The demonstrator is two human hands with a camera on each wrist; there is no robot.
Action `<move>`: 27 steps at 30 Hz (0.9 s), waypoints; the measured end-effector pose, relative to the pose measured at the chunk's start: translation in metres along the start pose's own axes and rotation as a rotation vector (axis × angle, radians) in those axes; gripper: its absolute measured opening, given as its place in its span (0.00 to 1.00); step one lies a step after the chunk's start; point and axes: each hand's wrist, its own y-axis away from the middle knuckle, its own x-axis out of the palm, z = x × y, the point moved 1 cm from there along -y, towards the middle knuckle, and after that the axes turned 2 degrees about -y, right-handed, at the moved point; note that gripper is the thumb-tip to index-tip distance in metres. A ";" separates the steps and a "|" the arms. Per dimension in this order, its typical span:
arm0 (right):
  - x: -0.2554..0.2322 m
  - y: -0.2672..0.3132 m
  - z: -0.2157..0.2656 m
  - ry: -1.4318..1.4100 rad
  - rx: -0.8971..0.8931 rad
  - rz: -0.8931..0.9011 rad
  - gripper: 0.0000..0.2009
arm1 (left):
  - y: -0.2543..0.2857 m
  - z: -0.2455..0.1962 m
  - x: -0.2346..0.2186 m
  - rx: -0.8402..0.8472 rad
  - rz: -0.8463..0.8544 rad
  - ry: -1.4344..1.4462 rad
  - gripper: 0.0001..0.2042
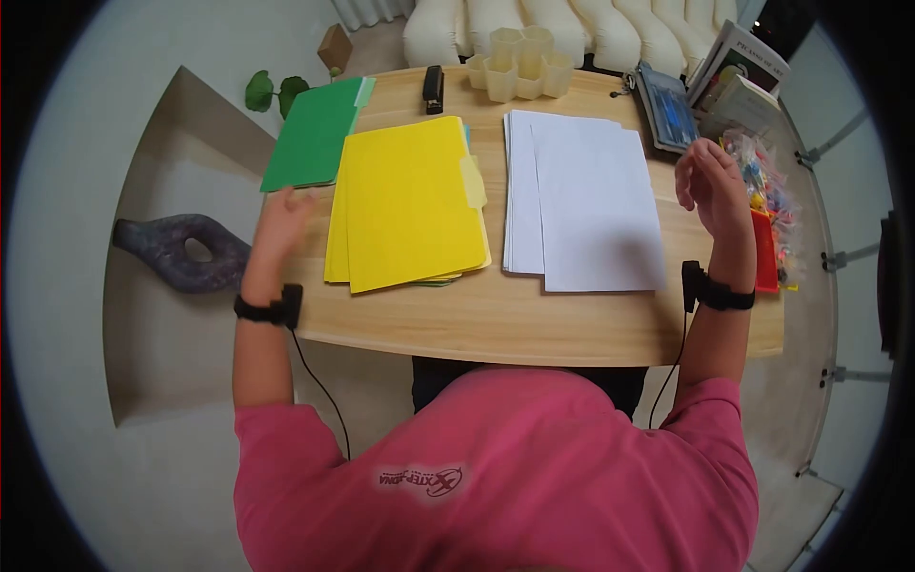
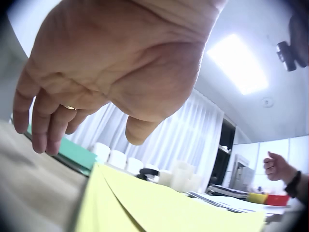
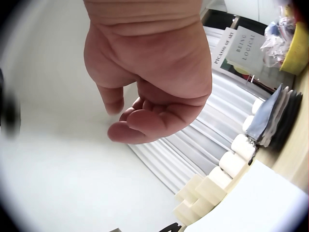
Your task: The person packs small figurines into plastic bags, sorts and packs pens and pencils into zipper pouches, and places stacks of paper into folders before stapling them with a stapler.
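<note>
My left hand is near the lower edge of the green folder, left of the yellow folders. In the left wrist view its fingers hang loosely extended with nothing in them, a ring on one, above the green folder. On the right, my right hand is raised beside the stack of white paper. The right wrist view shows this hand with its fingers loosely bent and holding nothing. The yellow folders lie slightly fanned, with other folders partly hidden beneath them.
A black stapler and a cream hexagonal holder stand along the back edge. At the right are a pencil pouch, upright books, a red bin and bagged small items. Cables hang from both wrist cameras.
</note>
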 end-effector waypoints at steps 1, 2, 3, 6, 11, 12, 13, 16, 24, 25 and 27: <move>-0.010 -0.001 -0.006 -0.003 -0.004 0.013 0.14 | 0.034 -0.015 0.012 -0.026 0.062 -0.002 0.46; -0.020 -0.001 -0.012 -0.166 -0.025 0.029 0.15 | 0.061 -0.026 0.024 -0.014 0.079 -0.062 0.46; -0.027 -0.002 -0.018 -0.330 -0.046 0.040 0.16 | 0.081 -0.036 0.034 0.001 0.099 -0.123 0.47; -0.037 -0.001 -0.037 -0.560 -0.033 0.037 0.18 | 0.118 -0.067 0.058 0.121 -0.037 -0.269 0.46; -0.045 0.006 -0.045 -0.468 0.095 -0.187 0.18 | 0.113 -0.071 0.070 0.164 -0.019 -0.196 0.45; -0.049 0.006 -0.045 -0.308 0.068 -0.194 0.17 | 0.113 -0.073 0.069 0.169 -0.010 -0.197 0.43; -0.048 0.008 -0.041 -0.189 0.088 -0.243 0.17 | 0.113 -0.075 0.069 0.173 -0.002 -0.199 0.41; -0.037 0.011 -0.039 0.134 0.224 -0.415 0.17 | 0.112 -0.074 0.076 0.166 0.014 -0.260 0.41; -0.030 0.010 -0.065 0.863 0.366 -0.301 0.43 | 0.110 -0.074 0.088 0.196 -0.007 -0.275 0.42; -0.026 0.011 -0.065 0.891 0.379 -0.273 0.42 | 0.108 -0.079 0.088 0.167 0.017 -0.293 0.41; -0.014 0.013 -0.053 0.909 0.399 -0.192 0.35 | 0.115 -0.109 0.099 0.278 -0.128 -0.279 0.38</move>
